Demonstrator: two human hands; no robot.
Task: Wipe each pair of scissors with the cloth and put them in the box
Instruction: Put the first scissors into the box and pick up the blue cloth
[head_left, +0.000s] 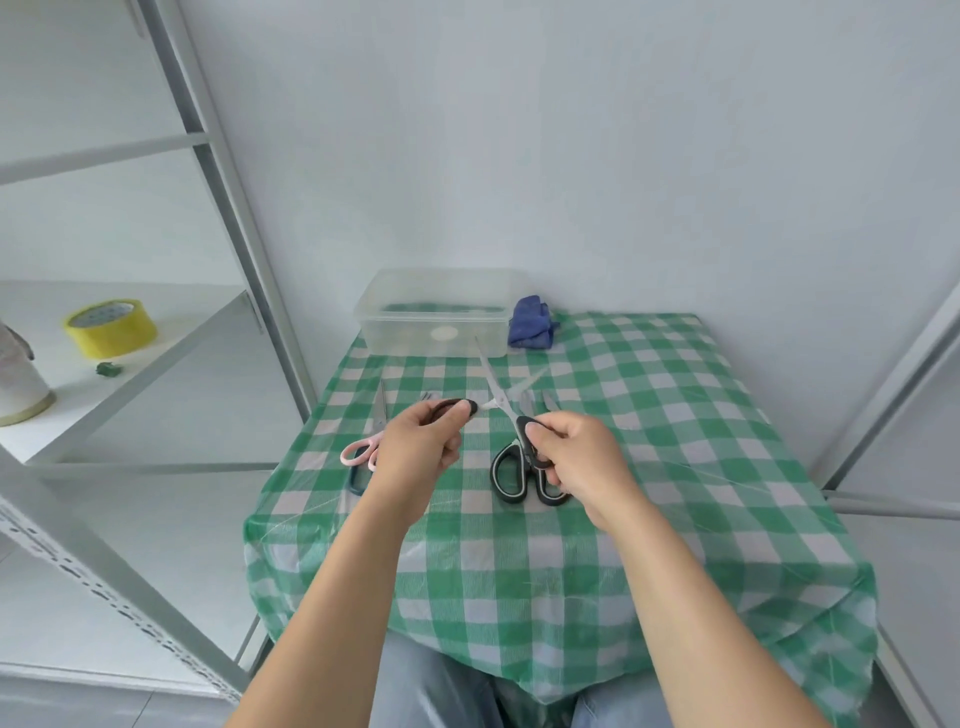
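My left hand (415, 452) grips a black scissor handle (449, 408). With thumb and fingers, my right hand (576, 457) pinches a black and grey handle (524, 428). Two steel blades (493, 387) cross between the hands above the table, one pointing to the box, the other blurred and pointing right. Black and grey finger loops (511, 475) show under my right hand; I cannot tell if they belong to the same pair. Pink-handled scissors (358, 449) and a teal-handled pair (357, 480) lie left of my left hand. The clear plastic box (366, 317) stands at the back, with the blue cloth (530, 322) beside it.
A green and white checked cloth covers the small table (649, 441). More blades (546, 400) lie behind my right hand. A metal shelf on the left carries a yellow tape roll (111, 327). A white wall stands close behind, and a metal frame (883, 405) is on the right.
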